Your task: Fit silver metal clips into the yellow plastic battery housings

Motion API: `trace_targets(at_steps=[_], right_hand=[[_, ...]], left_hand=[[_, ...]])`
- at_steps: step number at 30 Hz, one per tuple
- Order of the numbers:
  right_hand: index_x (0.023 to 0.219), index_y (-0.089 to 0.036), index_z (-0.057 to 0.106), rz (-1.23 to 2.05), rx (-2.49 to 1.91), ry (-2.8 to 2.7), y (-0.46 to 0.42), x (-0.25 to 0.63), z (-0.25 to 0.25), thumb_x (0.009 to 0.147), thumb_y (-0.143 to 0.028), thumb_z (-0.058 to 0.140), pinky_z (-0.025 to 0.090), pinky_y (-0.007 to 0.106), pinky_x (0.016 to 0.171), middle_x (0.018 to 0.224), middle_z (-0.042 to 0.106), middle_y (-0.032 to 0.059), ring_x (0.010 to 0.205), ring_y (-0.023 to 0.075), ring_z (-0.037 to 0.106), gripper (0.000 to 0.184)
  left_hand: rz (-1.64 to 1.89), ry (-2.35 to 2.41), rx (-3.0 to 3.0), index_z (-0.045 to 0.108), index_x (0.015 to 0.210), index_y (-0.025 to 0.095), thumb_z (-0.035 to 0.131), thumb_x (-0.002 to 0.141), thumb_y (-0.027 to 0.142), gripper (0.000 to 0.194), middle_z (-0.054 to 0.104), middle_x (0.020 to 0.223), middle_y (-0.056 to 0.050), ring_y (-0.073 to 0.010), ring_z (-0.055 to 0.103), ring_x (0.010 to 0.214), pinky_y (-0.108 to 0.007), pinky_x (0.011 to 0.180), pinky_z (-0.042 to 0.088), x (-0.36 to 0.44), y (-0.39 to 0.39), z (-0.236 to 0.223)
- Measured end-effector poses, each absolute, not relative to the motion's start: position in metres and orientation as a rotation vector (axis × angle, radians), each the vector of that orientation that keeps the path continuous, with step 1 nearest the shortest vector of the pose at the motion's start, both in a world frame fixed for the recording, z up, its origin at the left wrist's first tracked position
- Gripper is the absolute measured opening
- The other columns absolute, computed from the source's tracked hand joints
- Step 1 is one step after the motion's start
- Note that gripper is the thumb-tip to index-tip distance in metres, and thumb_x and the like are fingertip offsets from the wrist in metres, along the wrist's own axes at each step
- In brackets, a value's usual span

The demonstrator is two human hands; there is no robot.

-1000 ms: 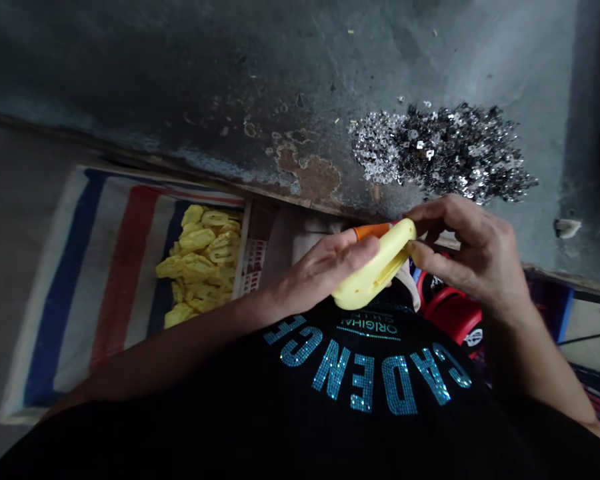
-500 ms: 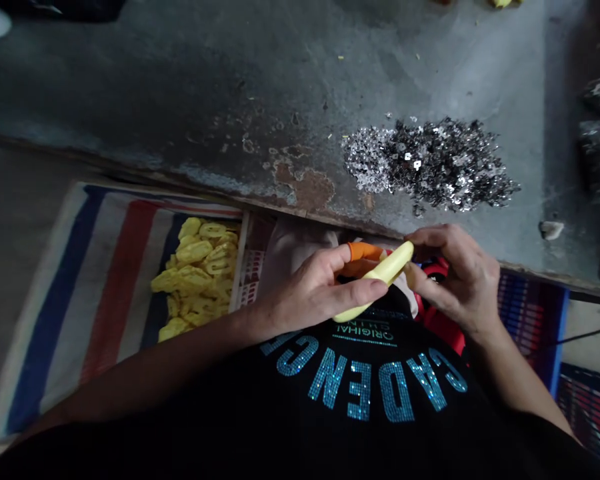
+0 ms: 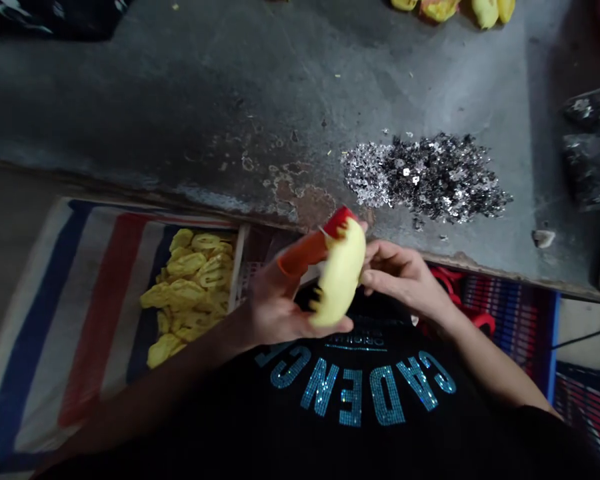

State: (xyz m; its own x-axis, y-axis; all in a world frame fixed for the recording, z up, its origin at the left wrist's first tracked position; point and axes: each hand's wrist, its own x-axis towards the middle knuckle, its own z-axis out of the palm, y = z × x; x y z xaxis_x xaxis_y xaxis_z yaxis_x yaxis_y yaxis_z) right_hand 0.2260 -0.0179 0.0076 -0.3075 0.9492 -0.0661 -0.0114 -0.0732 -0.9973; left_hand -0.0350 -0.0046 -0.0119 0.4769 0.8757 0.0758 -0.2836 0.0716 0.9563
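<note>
My left hand holds up a curved pale yellow piece with a ragged, toothed edge, gripped between thumb and fingers. Orange coverings wrap fingers of this hand, and red shows at the top of the piece. At the piece's right side, my right hand has its thumb and fingertips pinched together, touching or almost touching it. Whatever is in that pinch is too small to make out. Just beyond the hands, a pile of small shiny metal clips lies on the grey worktop.
Several flat yellow pieces lie at lower left, beside a striped woven sheet. More yellow pieces sit at the far edge of view. Bags of metal parts stand at right. A blue crate is below the worktop edge.
My left hand has turned the yellow piece more upright and shifted it left, showing its broad face and toothed edge. My right hand has moved left with it, fingers drawn into a pinch.
</note>
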Motion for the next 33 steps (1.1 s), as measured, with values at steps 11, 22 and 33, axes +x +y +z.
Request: trace_targets(at_steps=[11,22,33], right_hand=[[0.130,-0.038,0.083,-0.253,-1.500,-2.346,0.034,0.278,-0.004,0.115,-0.015,0.066,0.045,0.057,0.107,0.146,0.084,0.0038,0.139,0.0355,0.067,0.032],[0.114,-0.033,0.084,-0.120,-1.518,-2.237,0.009,0.287,0.003,0.116,-0.035,0.075,0.040,0.048,0.094,0.109,0.085,0.0029,0.107,0.0290,0.067,0.010],[0.095,-0.027,0.075,-0.169,-1.621,-2.259,0.013,0.268,0.014,0.117,-0.036,0.067,0.038,0.049,0.091,0.092,0.076,0.0052,0.097,0.0282,0.062,0.025]], left_hand=[[1.052,0.619,0.721,0.079,0.151,0.028,0.091,0.096,0.078,0.075,0.088,0.146,-0.010,-0.0269,0.086,0.115,-0.038,0.099,0.074,-0.020,0.007,0.000],[0.988,0.708,0.663,0.070,0.169,0.024,0.087,0.095,0.085,0.097,0.088,0.145,-0.014,-0.0283,0.087,0.112,-0.036,0.096,0.070,-0.008,0.001,0.002],[0.865,0.589,0.547,0.074,0.156,0.013,0.088,0.101,0.072,0.083,0.081,0.156,-0.025,-0.0451,0.075,0.151,-0.051,0.105,0.074,-0.004,-0.001,-0.001]])
